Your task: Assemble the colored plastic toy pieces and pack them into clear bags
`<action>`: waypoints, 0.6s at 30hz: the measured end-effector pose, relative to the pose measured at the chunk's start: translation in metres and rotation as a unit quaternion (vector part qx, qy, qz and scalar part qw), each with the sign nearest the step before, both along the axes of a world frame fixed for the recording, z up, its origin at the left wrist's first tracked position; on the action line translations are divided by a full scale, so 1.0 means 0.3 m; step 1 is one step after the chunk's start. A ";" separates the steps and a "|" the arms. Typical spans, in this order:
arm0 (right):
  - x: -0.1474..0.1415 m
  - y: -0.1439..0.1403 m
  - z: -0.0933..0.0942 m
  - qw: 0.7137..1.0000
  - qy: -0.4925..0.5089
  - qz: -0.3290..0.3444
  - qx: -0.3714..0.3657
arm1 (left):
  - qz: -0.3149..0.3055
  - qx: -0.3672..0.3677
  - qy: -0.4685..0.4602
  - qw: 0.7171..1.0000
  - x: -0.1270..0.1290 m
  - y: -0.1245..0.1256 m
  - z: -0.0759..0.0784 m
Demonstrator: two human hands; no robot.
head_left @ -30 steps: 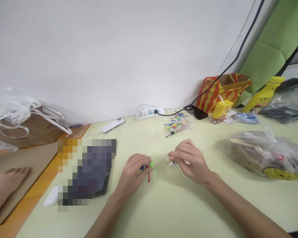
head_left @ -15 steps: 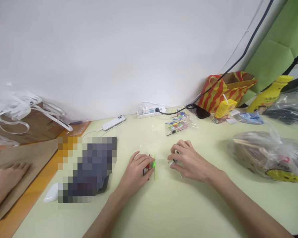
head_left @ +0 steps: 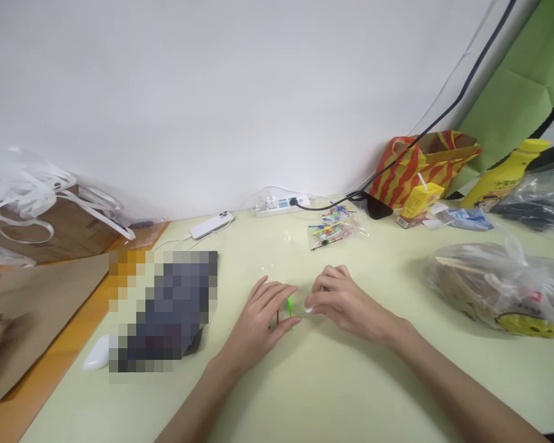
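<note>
Left hand (head_left: 258,317) is down flat on the pale green table (head_left: 332,394), fingers spread forward and lying over a small cluster of plastic picks: a green pick (head_left: 289,305) pokes out past the fingertips, a red pick (head_left: 277,317) shows under them. Fingers are loosely together on top of the sticks, pressing rather than pinching, as far as this angle lets on.

Right hand (head_left: 339,301) sits just beside it, knuckles up, fingers curled under and closed in toward the thumb. Something small and pale shows at the fingertips, but it is too hidden to name, so whether the hand grips anything I cannot tell. The two hands are nearly touching at the fingertips, with the green pick between them.

Farther back on the table, well apart from both hands, lies a clear bag of coloured picks (head_left: 332,234). Behind that, a white power strip (head_left: 281,204) against the wall, with a black cable (head_left: 443,114) running up to the right, and a white phone (head_left: 211,224) to its left. Off to the right: a striped red-and-yellow bag (head_left: 420,160), a yellow juice box (head_left: 420,200), a yellow bottle (head_left: 505,175), and a big crumpled plastic bag (head_left: 498,286). On the left, a white mouse (head_left: 96,354) near the table edge.
</note>
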State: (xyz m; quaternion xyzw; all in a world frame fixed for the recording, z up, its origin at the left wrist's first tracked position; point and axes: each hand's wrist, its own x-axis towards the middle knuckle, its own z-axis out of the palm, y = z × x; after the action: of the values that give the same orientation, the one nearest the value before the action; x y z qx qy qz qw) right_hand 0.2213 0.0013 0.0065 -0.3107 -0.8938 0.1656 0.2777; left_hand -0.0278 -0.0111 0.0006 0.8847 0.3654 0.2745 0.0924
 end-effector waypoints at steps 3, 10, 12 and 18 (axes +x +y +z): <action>-0.019 -0.016 0.002 0.999 0.007 0.026 -0.020 | -0.014 0.002 -0.005 1.000 0.010 -0.010 -0.013; -0.039 -0.032 0.000 0.999 0.010 0.039 -0.036 | -0.053 -0.042 -0.063 0.996 0.024 -0.024 -0.016; -0.023 -0.023 0.003 0.999 0.018 0.033 -0.040 | -0.045 -0.043 -0.082 0.995 0.024 -0.023 -0.011; 0.091 0.040 -0.007 0.997 -0.041 -0.063 0.029 | -0.010 -0.036 -0.093 0.995 0.007 -0.017 -0.004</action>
State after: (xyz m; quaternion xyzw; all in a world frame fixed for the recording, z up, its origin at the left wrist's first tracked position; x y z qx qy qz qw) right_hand 0.2487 0.0132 0.0044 -0.3652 -0.8875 0.1089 0.2593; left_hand -0.0256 -0.0163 -0.0007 0.8551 0.3559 0.3411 0.1605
